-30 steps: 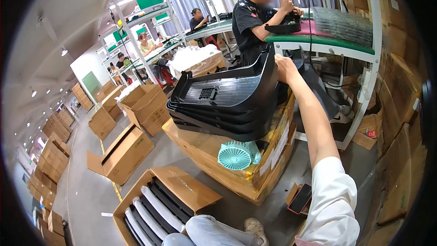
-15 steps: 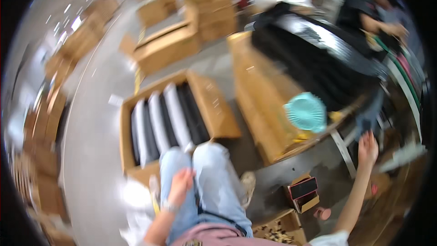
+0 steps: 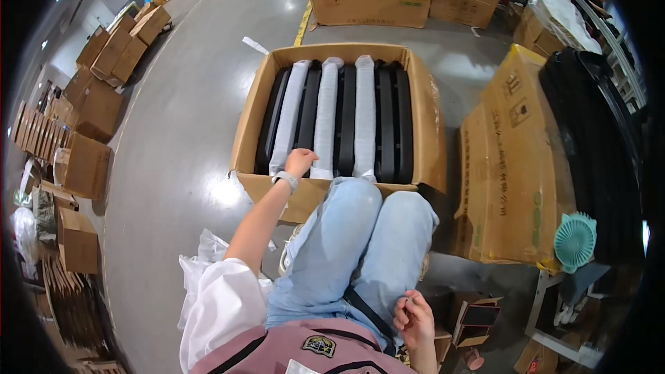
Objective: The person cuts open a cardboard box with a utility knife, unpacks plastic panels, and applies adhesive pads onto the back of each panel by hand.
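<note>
An open cardboard carton (image 3: 427, 125) stands on the floor before my knees, packed with long black padded pieces (image 3: 346, 121) alternating with white foam-wrapped pieces (image 3: 325, 114). My left hand (image 3: 301, 162), a watch on its wrist, is over the carton's near side beside two white pieces. Its fingers are curled and turned away, so whatever they hold, if anything, is hidden. Beside my right thigh, my right hand (image 3: 414, 315) is raised with bent fingers and the thumb close to them; I cannot make out anything in it.
To the right stands a tall carton (image 3: 509, 166) with black goods (image 3: 589, 145) beside it and a teal fan (image 3: 575, 242) at its near corner. A small open box (image 3: 476, 317) and a pink roll (image 3: 474, 359) lie lower right. Another open carton (image 3: 370, 3) stands beyond. White plastic (image 3: 201, 266) lies left.
The view has swung right, so the packed carton is now straight ahead. My left hand has gone from my lap to over the carton. My right hand has come from far right to my thigh.
</note>
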The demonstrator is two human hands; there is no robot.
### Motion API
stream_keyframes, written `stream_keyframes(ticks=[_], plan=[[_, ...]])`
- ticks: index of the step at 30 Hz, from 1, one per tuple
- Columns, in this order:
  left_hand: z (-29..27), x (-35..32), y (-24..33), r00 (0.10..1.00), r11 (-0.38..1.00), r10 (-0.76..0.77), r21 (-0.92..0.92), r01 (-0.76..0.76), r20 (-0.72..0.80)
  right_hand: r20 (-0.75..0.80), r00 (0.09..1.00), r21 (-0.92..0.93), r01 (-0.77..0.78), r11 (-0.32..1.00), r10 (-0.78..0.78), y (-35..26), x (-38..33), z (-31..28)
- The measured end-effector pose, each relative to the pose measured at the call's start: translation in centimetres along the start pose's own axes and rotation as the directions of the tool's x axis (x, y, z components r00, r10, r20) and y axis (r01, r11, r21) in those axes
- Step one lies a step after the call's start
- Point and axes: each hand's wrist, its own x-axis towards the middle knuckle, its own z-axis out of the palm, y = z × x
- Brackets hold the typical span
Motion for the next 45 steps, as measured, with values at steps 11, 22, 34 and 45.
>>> stream_keyframes(ticks=[11, 22, 34, 45], plan=[[10.6, 6.2, 2.3, 0.998, 0.983, -0.055, 0.173, 0.056, -0.012, -0.222, 0.935, -0.576, 0.103, 0.811, -0.277, 0.1, 3.8, 5.2], [7.6, 8.2, 4.7, 0.998, 0.64, 0.036, -0.766, -0.062, -0.051, -0.204, 0.939, -0.517, 0.136, 0.845, -0.275, 0.8, 3.9, 5.1], [4.2, 3.2, 7.1, 0.97, 0.563, 0.063, -0.794, -0.23, -0.236, -0.15, 0.962, -0.557, 0.107, 0.824, -0.227, 1.4, 4.9, 4.9], [-6.6, -17.0, 14.2, 0.492, 0.484, 0.87, -0.143, -0.863, -0.022, 0.149, 0.989, -0.63, 0.098, 0.77, -0.003, 1.8, 1.6, 10.4]])
